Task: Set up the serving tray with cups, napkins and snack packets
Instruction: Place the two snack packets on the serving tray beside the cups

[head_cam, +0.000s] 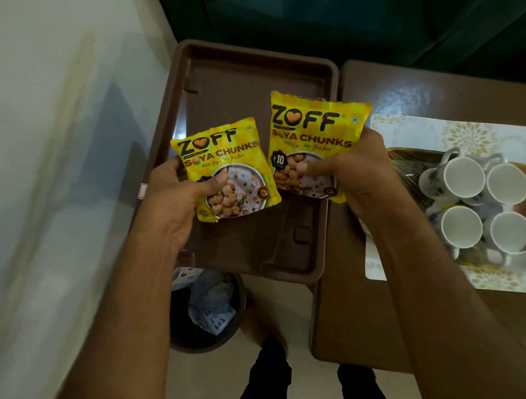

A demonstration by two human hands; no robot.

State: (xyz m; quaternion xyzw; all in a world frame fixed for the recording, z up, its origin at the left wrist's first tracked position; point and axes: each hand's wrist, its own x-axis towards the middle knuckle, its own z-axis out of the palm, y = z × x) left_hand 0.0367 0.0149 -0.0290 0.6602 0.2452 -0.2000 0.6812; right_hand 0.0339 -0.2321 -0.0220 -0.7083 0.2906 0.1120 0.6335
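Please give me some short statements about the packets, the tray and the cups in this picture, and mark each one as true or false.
1. Each hand holds one yellow snack packet. True: the left hand grips the left packet and the right hand grips the right packet.
2. The brown tray already carries cups. False: no cups stand on it; the packets are held above it.
3. Four white cups stand to the right of the tray. True.
4. The cups are stacked one inside another. False: they stand side by side, mouths up.
5. Both packets show their printed front to the camera. True.
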